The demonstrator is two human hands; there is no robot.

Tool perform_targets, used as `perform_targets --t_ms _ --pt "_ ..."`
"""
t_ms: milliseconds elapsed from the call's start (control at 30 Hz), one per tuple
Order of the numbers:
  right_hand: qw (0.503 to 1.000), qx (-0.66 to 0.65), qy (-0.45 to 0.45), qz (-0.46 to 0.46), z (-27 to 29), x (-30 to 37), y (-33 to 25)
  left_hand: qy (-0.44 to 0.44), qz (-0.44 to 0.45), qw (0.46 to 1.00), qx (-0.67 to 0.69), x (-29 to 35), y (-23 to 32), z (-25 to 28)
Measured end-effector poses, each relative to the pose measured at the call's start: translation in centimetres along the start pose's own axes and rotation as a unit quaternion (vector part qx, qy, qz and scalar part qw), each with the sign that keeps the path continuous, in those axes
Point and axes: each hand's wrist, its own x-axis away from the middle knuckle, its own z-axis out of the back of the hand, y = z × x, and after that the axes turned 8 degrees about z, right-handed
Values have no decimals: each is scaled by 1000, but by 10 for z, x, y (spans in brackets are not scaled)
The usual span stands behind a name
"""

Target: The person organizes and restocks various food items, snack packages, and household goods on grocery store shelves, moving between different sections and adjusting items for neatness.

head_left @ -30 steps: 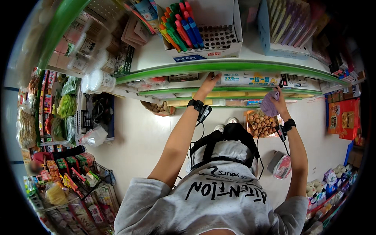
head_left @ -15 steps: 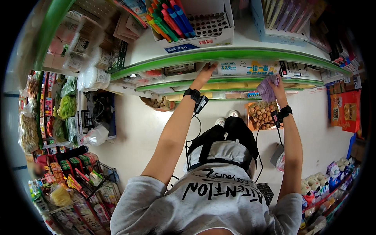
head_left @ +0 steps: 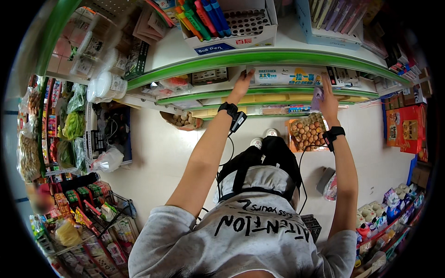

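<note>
A long white box [head_left: 280,76] with blue and yellow print lies on the shelf just under the top green-edged board. My left hand [head_left: 241,88] grips its left end, fingers along the side. At the other end, my right hand [head_left: 328,101] has its fingers stretched up against the box's right end. A purple cloth [head_left: 317,99] is bunched under that hand's thumb side and hangs down a little, partly hidden by the hand. Both wrists wear black straps with small devices and cables.
Above stands a carton of colourful pens [head_left: 236,34] on the top board [head_left: 171,58]. A crate of eggs [head_left: 308,132] and a carton of round brown produce [head_left: 183,121] sit on the floor beyond my feet. Stocked racks line both sides.
My right hand has risen to the box's right end, its fingers now straightened against it. The cloth, spread wider before, is now bunched and mostly covered. My left hand stays at the left end.
</note>
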Motion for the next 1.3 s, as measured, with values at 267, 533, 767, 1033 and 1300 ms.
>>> perform_targets --t_ms 267,533,767,1033,1300 --pt "995 95 -26 4 -10 4 0 172 -184 962 -109 111 123 -58" --pt "1000 26 -14 -7 -5 6 8 -431 -648 623 78 340 222 -156" --pt "999 -27 -22 -7 -14 4 0 -686 -485 465 280 376 265 -158" --pt "998 -47 -31 -21 -8 6 -11 -729 -415 444 315 372 264 -152" --pt "998 -54 0 -11 -17 4 0 -748 -378 434 331 376 265 -142"
